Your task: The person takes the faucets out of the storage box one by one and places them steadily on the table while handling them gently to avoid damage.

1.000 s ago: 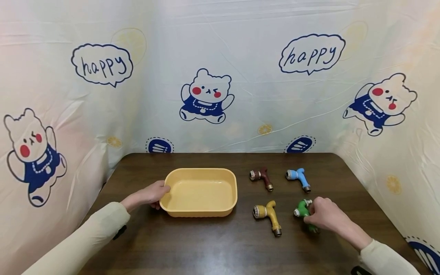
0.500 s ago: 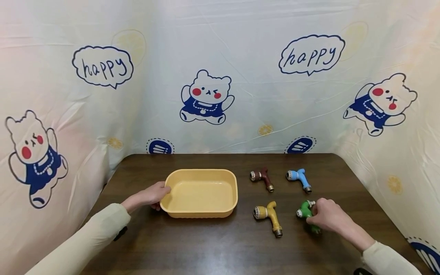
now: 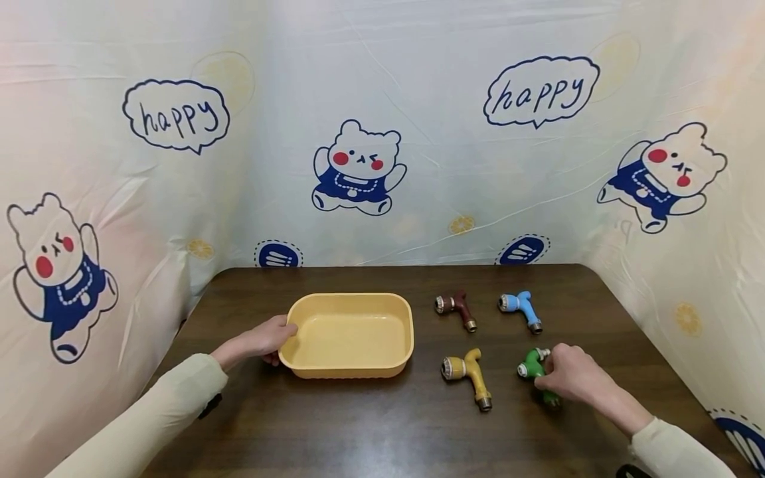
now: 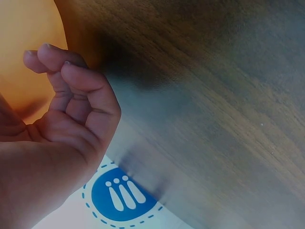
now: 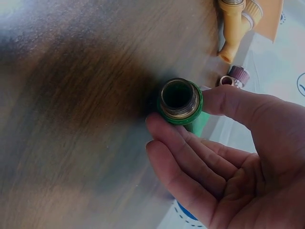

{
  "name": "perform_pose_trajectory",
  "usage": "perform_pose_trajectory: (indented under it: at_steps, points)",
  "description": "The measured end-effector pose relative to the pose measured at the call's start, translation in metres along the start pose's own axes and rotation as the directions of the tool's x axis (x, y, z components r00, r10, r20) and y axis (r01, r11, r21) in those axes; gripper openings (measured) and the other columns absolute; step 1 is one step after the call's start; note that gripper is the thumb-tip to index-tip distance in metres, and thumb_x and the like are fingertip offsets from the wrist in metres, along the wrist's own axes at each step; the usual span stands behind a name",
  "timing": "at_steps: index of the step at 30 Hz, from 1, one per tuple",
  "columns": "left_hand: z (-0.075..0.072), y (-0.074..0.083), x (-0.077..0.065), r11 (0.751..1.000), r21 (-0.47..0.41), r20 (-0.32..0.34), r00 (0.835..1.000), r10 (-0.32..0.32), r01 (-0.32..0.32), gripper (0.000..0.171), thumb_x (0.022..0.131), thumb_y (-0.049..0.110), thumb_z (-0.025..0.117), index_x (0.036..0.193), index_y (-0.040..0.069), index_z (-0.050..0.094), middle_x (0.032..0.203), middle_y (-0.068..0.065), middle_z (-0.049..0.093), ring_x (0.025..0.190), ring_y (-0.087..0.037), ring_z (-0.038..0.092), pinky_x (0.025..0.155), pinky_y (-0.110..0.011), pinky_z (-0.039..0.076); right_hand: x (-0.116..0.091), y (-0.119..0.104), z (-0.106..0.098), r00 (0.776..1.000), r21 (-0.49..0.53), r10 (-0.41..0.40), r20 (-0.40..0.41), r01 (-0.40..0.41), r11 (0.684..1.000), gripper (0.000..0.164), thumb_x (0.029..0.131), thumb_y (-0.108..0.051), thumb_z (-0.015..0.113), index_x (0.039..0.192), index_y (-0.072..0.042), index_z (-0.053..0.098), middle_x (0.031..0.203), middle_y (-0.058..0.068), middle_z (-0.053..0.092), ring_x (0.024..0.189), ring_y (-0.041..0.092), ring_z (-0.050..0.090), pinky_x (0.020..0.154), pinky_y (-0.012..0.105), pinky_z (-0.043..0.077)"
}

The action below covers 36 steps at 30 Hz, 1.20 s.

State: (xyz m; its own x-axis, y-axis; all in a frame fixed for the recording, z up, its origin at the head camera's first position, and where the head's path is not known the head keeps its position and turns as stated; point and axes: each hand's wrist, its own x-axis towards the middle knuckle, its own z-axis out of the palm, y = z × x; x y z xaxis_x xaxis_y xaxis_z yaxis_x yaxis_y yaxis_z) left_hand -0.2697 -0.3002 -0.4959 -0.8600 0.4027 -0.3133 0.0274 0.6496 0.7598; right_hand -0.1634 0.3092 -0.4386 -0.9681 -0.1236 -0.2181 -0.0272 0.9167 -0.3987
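Note:
On the right of the table, my right hand pinches a green faucet between thumb and fingers. The right wrist view looks into the threaded metal end of that green faucet. My left hand grips the left rim of a yellow plastic basin, thumb over the edge and fingers outside. In the left wrist view the fingers of the left hand curl against the basin's wall. Beside the green faucet lies a yellow faucet. Farther back are a dark red faucet and a blue faucet.
A dark wood table carries everything. Behind and beside it hangs a pale curtain printed with bears and "happy" bubbles. The yellow faucet stands between the basin and my right hand.
My right hand and the green faucet have shifted slightly to the right. My left hand keeps its grip on the basin, and the other faucets lie as before.

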Motion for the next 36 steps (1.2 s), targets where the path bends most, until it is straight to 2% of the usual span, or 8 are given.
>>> perform_pose_trajectory:
  at_steps: [8,11,14,16,19,24,29,36]
  points:
    - [-0.002,-0.007,0.006,1.000,0.000,0.018,1.000,-0.026,0.026,0.035,0.109,0.025,0.038,0.126,-0.004,0.050,0.074,-0.011,0.069,0.052,-0.024,0.065,0.046,-0.036,0.054,0.000,0.001,-0.002,1.000,0.005,-0.014,-0.009,0.014,1.000,0.041,0.080,-0.019,0.082,0.055,-0.016,0.050,0.053,-0.009,0.035,0.049,0.008,0.040,0.051,0.027,0.031]
    - [0.002,0.021,-0.010,0.999,0.008,-0.009,0.999,-0.048,0.048,0.033,0.108,0.021,0.038,0.125,-0.005,0.051,0.071,-0.010,0.067,0.050,-0.022,0.063,0.045,-0.032,0.053,0.001,0.002,-0.002,1.000,0.008,-0.015,-0.011,0.015,1.000,0.042,0.081,-0.018,0.082,0.055,-0.017,0.049,0.052,-0.009,0.036,0.049,0.008,0.041,0.051,0.026,0.032]
    - [0.004,0.033,-0.015,0.995,-0.012,-0.046,0.994,-0.103,0.102,0.033,0.107,0.019,0.039,0.124,-0.005,0.052,0.070,-0.012,0.067,0.051,-0.023,0.063,0.046,-0.032,0.052,0.001,0.004,-0.002,1.000,0.005,-0.012,-0.013,0.012,1.000,0.042,0.081,-0.018,0.082,0.055,-0.016,0.049,0.052,-0.009,0.037,0.048,0.009,0.043,0.051,0.026,0.034]
    - [0.003,0.014,-0.004,0.996,-0.037,-0.040,0.996,-0.084,0.082,0.033,0.107,0.023,0.042,0.124,-0.005,0.052,0.070,-0.011,0.067,0.051,-0.023,0.063,0.045,-0.032,0.052,0.001,0.005,-0.003,1.000,0.004,-0.005,-0.011,0.005,1.000,0.041,0.080,-0.017,0.082,0.055,-0.016,0.050,0.052,-0.008,0.038,0.049,0.009,0.043,0.051,0.027,0.034]
    - [-0.004,-0.034,0.024,0.993,-0.085,0.005,0.996,-0.084,0.084,0.036,0.108,0.030,0.044,0.125,-0.001,0.051,0.075,-0.014,0.070,0.054,-0.028,0.066,0.045,-0.036,0.054,0.001,0.006,-0.003,1.000,0.001,0.002,-0.010,-0.002,1.000,0.039,0.080,-0.018,0.081,0.055,-0.015,0.052,0.051,-0.008,0.040,0.049,0.009,0.044,0.051,0.027,0.035]
    - [0.000,-0.027,0.017,1.000,0.000,0.017,0.999,-0.029,0.029,0.035,0.110,0.025,0.034,0.127,-0.002,0.049,0.076,-0.015,0.068,0.054,-0.030,0.065,0.046,-0.038,0.054,0.000,0.007,-0.003,1.000,-0.001,0.001,-0.008,-0.001,1.000,0.038,0.081,-0.018,0.082,0.056,-0.015,0.054,0.052,-0.008,0.042,0.049,0.009,0.045,0.051,0.027,0.036]
    - [-0.002,-0.036,0.024,0.994,-0.060,0.006,0.996,-0.087,0.087,0.033,0.108,0.027,0.037,0.122,0.001,0.051,0.074,-0.014,0.070,0.052,-0.027,0.066,0.044,-0.036,0.054,0.000,0.008,-0.002,1.000,0.006,0.004,-0.005,-0.004,1.000,0.040,0.080,-0.018,0.082,0.055,-0.016,0.050,0.052,-0.008,0.038,0.049,0.008,0.042,0.051,0.026,0.034]
    - [-0.001,0.002,0.000,1.000,0.012,0.007,1.000,-0.012,0.012,0.034,0.110,0.025,0.035,0.119,-0.004,0.051,0.073,-0.012,0.068,0.053,-0.024,0.065,0.046,-0.036,0.054,0.001,0.006,-0.003,1.000,0.006,0.014,0.008,-0.014,1.000,0.037,0.081,-0.018,0.082,0.056,-0.015,0.054,0.052,-0.008,0.042,0.049,0.009,0.045,0.050,0.026,0.036]
